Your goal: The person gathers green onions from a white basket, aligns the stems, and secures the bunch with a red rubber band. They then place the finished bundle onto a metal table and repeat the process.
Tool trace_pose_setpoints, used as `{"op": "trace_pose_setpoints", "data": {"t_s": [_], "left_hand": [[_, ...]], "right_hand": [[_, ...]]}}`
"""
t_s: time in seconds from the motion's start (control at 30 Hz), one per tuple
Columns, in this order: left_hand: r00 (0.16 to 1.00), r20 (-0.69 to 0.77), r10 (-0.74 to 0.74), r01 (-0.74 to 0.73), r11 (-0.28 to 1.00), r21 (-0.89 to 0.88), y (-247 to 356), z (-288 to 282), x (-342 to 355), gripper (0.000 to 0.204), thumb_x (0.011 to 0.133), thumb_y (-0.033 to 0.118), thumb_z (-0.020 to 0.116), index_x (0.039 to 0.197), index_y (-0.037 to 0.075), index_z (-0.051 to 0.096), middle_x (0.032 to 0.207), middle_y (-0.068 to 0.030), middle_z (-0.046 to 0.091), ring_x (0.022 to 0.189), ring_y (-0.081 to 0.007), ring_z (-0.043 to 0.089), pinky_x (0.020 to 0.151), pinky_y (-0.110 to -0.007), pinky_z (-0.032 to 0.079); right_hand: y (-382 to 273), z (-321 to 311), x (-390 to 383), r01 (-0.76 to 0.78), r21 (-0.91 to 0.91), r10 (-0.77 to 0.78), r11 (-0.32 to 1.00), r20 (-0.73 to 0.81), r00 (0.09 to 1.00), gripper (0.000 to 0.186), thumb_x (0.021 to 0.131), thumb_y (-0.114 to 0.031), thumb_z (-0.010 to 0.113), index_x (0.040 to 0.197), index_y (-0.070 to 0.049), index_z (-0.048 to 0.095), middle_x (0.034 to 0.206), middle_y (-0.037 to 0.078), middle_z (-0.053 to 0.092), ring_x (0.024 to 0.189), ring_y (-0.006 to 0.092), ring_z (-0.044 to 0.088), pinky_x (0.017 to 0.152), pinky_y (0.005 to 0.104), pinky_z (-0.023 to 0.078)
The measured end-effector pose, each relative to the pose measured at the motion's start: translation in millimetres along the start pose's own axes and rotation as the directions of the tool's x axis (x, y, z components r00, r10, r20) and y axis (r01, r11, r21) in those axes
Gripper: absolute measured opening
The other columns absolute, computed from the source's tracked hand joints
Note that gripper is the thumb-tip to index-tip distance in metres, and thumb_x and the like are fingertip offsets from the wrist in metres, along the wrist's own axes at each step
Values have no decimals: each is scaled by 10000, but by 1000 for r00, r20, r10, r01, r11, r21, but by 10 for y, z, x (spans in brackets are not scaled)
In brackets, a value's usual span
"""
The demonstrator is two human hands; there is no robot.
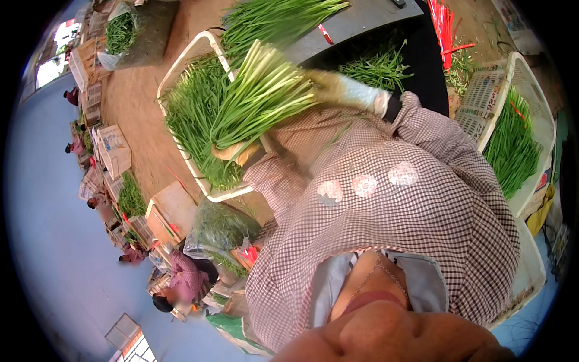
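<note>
A thick bunch of chives (265, 90), green with pale stalk ends, rests in my gloved left hand (238, 154), whose fingers curl around its lower side. The bunch is over a white plastic crate (214, 196) heaped with more loose chives (193, 114). My right hand (344, 88), in a soiled light-blue glove, is by the pale stalk ends on the right. Motion smears its fingers, so their grip does not show. Further chives (271, 24) lie on the grey tabletop (368, 27) beyond my hands, with a small red strip (325, 34) beside them.
Short green scraps (377, 69) lie on a dark surface right of the tabletop. Red ties (443, 30) hang at the far right. Another white crate (531, 72) on my right holds chives. At left, a person in a pink top (187, 277) and others work among crates.
</note>
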State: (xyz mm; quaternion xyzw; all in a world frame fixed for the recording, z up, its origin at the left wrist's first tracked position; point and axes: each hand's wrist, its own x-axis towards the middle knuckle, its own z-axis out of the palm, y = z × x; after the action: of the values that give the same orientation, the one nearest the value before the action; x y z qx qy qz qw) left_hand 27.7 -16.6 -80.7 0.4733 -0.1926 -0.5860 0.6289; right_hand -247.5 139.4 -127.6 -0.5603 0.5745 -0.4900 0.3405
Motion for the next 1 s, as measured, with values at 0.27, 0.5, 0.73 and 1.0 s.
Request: {"op": "trace_pose_setpoints", "data": {"t_s": [0.27, 0.5, 0.73, 1.0], "left_hand": [[947, 308, 85, 34, 932, -360, 203, 224, 56, 452, 880, 370, 540, 1255, 126, 603, 1096, -128, 623, 1022, -296, 613, 863, -521, 541], [582, 744, 329, 409, 673, -617, 375, 1080, -21, 463, 878, 197, 645, 1244, -60, 524, 697, -34, 553, 684, -160, 558, 718, -294, 536], [280, 844, 458, 655, 551, -517, 333, 1760, 185, 523, 955, 247, 586, 1369, -41, 444, 740, -10, 520, 738, -148, 548, 929, -335, 474], [155, 701, 696, 865, 248, -437, -413, 2104, 861, 551, 988, 279, 552, 1403, -55, 412, 793, 3, 497, 753, -133, 504, 1012, -337, 417]], "right_hand": [[328, -836, -24, -323, -676, 318, 662, -137, 938, 380, 875, -457, 651, 961, -102, 756, 901, 118, 716, 786, 324, 701, 683, 419, 552], [-801, -798, 1113, 274, -269, -251, 923, 117, 961, 700, 978, -591, 441, 1498, -125, 394, 1527, 114, 419, 1409, 270, 379, 1152, 384, 318], [-623, -593, 798, -330, 524, -124, 785, 656, 745, 764, 955, -507, 584, 1492, -16, 354, 1443, 134, 496, 1302, 239, 476, 1141, 362, 340], [-861, -301, 356, -240, 354, 95, 904, 381, 920, 1000, 758, -411, 845, 1486, 10, 304, 1412, 135, 484, 1306, 203, 423, 1123, 343, 327]]}}
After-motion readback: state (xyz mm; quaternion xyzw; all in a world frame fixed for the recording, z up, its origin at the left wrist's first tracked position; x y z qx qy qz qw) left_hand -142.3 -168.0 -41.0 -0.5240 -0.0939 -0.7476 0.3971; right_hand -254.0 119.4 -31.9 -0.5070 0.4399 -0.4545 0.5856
